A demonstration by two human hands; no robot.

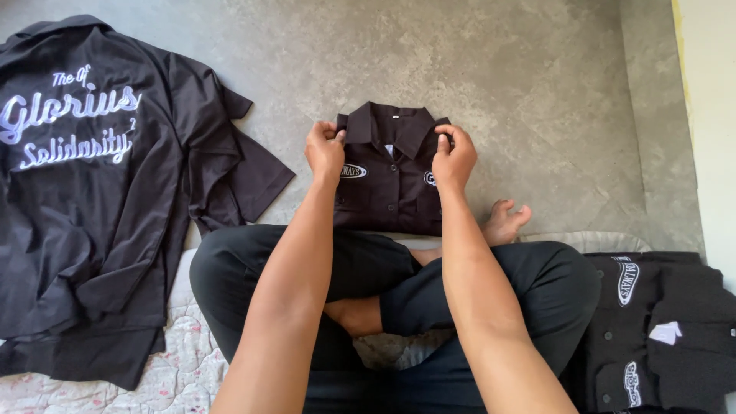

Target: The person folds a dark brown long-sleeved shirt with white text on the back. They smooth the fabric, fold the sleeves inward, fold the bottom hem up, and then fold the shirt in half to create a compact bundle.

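- Head view: the folded black shirt [387,180] lies on the grey floor [537,92], just past your crossed legs.
- Your left hand [325,150] pinches its left shoulder; your right hand [453,159] pinches its right shoulder.
- More black shirts: a spread pile [100,199] far left, a folded stack [659,330] near right.

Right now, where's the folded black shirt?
In the head view, the folded black shirt lies centre frame on the grey floor, just beyond the crossed legs, with the left hand and right hand gripping its shoulders.
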